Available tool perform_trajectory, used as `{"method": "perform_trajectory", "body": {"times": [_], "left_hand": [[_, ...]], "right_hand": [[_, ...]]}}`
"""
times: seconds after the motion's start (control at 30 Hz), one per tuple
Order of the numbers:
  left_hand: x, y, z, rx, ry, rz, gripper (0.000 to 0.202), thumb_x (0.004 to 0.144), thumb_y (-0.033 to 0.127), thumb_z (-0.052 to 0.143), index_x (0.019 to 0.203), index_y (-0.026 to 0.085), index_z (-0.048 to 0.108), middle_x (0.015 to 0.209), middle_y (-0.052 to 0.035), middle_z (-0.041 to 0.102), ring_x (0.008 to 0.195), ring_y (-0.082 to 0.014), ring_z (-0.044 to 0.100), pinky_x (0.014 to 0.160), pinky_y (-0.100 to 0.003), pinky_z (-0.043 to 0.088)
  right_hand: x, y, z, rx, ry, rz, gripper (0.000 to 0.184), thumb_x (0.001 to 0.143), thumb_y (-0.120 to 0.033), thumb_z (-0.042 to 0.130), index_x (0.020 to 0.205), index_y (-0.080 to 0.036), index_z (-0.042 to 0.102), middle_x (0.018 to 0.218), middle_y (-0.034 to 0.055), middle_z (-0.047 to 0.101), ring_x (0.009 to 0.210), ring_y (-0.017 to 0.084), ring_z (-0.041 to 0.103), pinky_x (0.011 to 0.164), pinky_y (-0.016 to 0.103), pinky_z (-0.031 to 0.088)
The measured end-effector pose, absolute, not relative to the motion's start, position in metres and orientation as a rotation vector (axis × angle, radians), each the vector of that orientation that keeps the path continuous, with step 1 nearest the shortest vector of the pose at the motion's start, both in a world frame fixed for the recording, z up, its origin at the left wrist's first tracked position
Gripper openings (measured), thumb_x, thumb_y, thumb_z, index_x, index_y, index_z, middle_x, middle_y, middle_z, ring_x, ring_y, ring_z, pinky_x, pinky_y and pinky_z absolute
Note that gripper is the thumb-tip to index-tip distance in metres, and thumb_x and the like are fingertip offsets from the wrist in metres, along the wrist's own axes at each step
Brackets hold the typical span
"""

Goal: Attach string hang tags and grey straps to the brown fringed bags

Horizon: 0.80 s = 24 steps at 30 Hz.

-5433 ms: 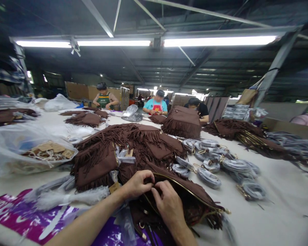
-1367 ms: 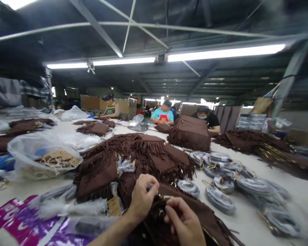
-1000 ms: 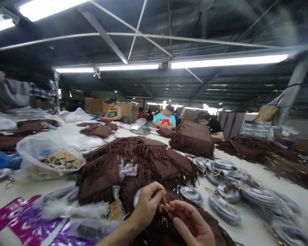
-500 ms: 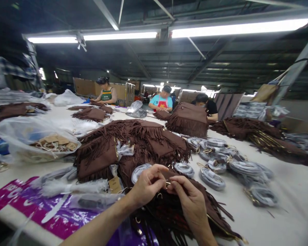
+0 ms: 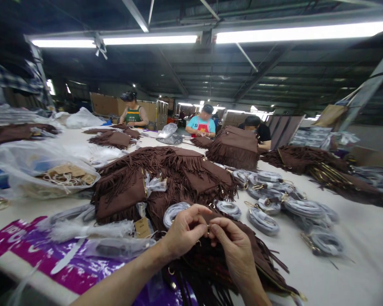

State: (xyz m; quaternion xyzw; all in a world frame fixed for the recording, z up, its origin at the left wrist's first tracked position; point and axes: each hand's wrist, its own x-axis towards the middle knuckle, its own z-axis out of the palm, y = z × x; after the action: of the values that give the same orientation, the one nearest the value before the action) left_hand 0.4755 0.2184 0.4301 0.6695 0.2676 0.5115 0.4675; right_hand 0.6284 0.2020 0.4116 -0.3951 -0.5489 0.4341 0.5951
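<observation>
A brown fringed bag [image 5: 258,259] lies on the table right in front of me. My left hand [image 5: 183,231] and my right hand [image 5: 234,246] meet over its top edge, both pinched on a small gold metal fitting [image 5: 208,230] of the bag. A wrapped grey strap coil [image 5: 174,211] lies just behind my left hand. A pile of brown fringed bags [image 5: 166,178] sits behind it.
Several wrapped strap coils [image 5: 274,199] lie to the right. A clear plastic bag of paper tags [image 5: 41,172] sits at the left, purple printed plastic [image 5: 35,259] at the near edge. Three people [image 5: 201,125] work at the table's far end, with more brown bags [image 5: 234,148] there.
Over the earlier frames my view tilted up, then came back down. My hands have kept pinching at the bag's top edge, with the fitting now held between both.
</observation>
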Motion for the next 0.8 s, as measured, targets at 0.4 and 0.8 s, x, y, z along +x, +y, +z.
{"method": "perform_trajectory", "body": {"times": [0.4,0.8], "left_hand": [[0.477,0.217,0.428,1.655,0.700,1.250,0.028,0.075,0.008,0.052,0.102,0.011,0.058,0.067,-0.0005,0.066,0.060,-0.0130,0.062,0.059,-0.022,0.048],[0.479,0.214,0.422,1.739,0.770,1.262,0.020,0.074,0.004,0.049,0.089,0.015,0.058,0.063,0.0031,0.060,0.058,-0.0105,0.057,0.058,-0.020,0.044]], "right_hand": [[0.629,0.203,0.409,-0.920,-1.374,0.965,0.021,0.079,-0.040,0.072,0.078,-0.020,0.070,0.065,-0.0010,0.061,0.059,0.014,0.054,0.054,0.022,0.047],[0.626,0.203,0.400,-0.828,-1.518,0.829,0.016,0.086,-0.027,0.063,0.072,-0.022,0.062,0.068,-0.0032,0.055,0.063,0.013,0.050,0.059,0.021,0.042]]}}
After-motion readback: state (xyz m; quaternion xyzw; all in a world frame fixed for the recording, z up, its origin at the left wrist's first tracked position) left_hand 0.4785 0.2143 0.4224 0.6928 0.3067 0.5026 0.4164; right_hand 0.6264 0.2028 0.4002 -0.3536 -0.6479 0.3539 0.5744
